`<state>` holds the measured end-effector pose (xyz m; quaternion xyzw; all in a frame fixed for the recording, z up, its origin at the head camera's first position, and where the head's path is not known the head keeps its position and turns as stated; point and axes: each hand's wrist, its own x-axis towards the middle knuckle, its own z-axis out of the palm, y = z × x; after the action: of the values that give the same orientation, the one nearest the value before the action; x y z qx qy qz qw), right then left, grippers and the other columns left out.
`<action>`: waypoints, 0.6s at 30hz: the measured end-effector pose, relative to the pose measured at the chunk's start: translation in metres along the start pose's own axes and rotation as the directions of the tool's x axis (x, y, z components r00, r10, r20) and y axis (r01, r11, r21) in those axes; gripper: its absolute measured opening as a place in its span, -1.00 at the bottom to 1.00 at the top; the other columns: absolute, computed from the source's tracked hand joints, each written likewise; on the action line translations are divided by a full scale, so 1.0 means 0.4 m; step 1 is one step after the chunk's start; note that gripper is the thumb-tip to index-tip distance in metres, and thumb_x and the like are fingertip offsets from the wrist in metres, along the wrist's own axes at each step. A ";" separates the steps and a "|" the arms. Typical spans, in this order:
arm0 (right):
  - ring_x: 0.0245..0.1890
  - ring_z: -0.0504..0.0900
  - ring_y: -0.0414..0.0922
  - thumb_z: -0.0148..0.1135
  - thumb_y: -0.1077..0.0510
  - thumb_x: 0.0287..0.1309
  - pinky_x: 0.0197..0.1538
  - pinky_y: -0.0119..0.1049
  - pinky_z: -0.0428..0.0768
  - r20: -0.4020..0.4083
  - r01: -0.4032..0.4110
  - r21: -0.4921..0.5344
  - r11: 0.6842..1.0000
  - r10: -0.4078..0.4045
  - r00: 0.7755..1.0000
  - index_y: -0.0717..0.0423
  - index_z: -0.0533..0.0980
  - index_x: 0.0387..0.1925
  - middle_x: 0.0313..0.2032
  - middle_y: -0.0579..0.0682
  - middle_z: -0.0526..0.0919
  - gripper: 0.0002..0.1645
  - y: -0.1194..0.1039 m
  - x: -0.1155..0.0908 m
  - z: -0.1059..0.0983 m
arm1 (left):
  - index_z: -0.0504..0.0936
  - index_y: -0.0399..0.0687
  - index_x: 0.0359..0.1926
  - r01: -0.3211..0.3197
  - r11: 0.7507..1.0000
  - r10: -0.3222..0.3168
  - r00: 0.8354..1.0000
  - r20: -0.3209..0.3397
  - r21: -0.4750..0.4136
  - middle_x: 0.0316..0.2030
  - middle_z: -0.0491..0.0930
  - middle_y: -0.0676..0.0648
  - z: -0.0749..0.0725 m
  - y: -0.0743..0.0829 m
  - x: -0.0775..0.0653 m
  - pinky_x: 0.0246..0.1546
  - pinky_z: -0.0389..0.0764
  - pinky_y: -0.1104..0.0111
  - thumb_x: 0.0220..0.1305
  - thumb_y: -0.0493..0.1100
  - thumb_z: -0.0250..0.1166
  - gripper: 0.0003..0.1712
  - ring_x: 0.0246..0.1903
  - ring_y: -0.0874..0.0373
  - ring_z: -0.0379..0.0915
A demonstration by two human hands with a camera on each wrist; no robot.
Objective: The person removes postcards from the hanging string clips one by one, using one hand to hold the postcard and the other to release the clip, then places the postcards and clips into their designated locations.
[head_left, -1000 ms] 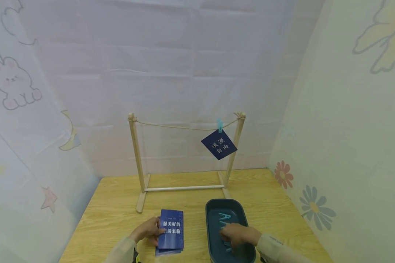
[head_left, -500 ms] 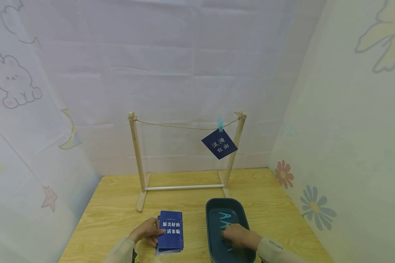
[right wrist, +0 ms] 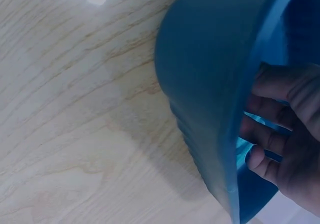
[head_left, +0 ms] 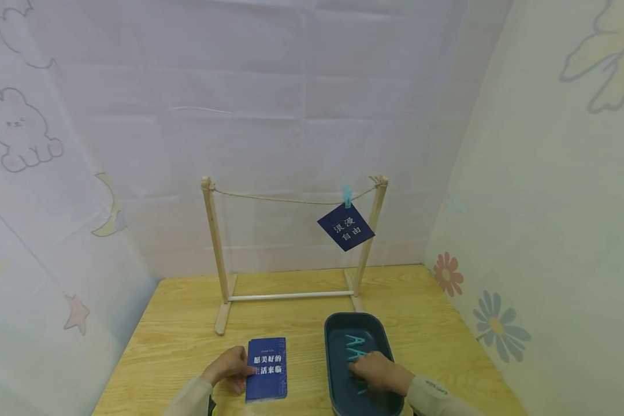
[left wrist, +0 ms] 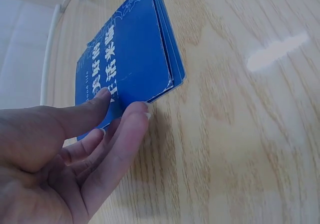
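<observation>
My left hand [head_left: 231, 368] pinches a small stack of dark blue cards [head_left: 267, 375] by its left edge. White Chinese characters are printed on the top card. In the left wrist view the thumb lies on the printed face, the fingers are underneath, and the card edges show slightly apart. My right hand [head_left: 378, 371] reaches down into a dark teal plastic bin [right wrist: 210, 49]. Around its fingers lie several light teal clothespins [head_left: 355, 340]. The bin's wall partly hides the fingertips in the right wrist view, so I cannot tell whether they hold a clothespin.
Behind the hands stands a wooden frame [head_left: 215, 242] with a string [head_left: 286, 200] between its posts. One blue card [head_left: 346, 227] hangs by a corner near the right post, under a teal clothespin [head_left: 347, 197]. Printed cloth walls [head_left: 291, 104] enclose the table's back and sides.
The card stack has shifted slightly left and toward me, and the cards now overlap more evenly. My right hand has stayed in the bin with only small movements.
</observation>
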<state>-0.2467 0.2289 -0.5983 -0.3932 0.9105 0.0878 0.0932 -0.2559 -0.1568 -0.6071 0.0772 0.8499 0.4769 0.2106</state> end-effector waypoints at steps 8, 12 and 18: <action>-0.64 0.32 -0.36 0.45 -0.18 -0.44 -0.64 -0.43 0.32 0.000 -0.028 0.085 0.996 0.028 1.000 -0.14 0.40 -0.39 -0.60 -0.32 0.35 -0.47 0.017 0.008 -0.027 | 0.32 -0.25 -0.53 0.017 0.998 -0.014 0.999 -0.051 0.055 -0.73 0.47 -0.19 -0.002 -0.008 0.014 -0.80 0.52 0.28 0.10 -0.21 0.24 -0.72 -0.80 0.04 0.48; -0.68 0.29 -0.37 0.27 -0.24 -0.17 -0.68 -0.45 0.27 -0.056 -0.011 0.167 0.986 0.021 0.998 -0.09 0.37 -0.43 -0.64 -0.31 0.31 -0.60 0.026 0.008 -0.046 | 0.32 -0.22 -0.56 0.019 0.995 -0.010 0.996 -0.091 0.097 -0.76 0.43 -0.13 0.003 -0.011 0.030 -0.82 0.50 0.29 0.17 -0.17 0.17 -0.72 -0.85 0.10 0.44; -0.79 0.07 -0.43 0.04 -0.15 0.14 -0.74 -0.53 0.10 -0.339 0.091 0.223 0.971 -0.011 0.941 -0.13 0.24 -0.67 -0.76 -0.34 0.13 -0.63 0.065 0.013 -0.111 | 0.35 -0.22 -0.50 -0.054 0.989 0.073 0.988 -0.135 0.141 -0.79 0.42 -0.05 0.007 -0.003 0.055 -0.84 0.48 0.33 0.20 -0.16 0.12 -0.76 -0.86 0.16 0.42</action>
<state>-0.2737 0.2325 -0.5545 -0.4122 0.9064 -0.0915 -0.0150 -0.2744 -0.1480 -0.6154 0.0848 0.8905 0.4280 0.1293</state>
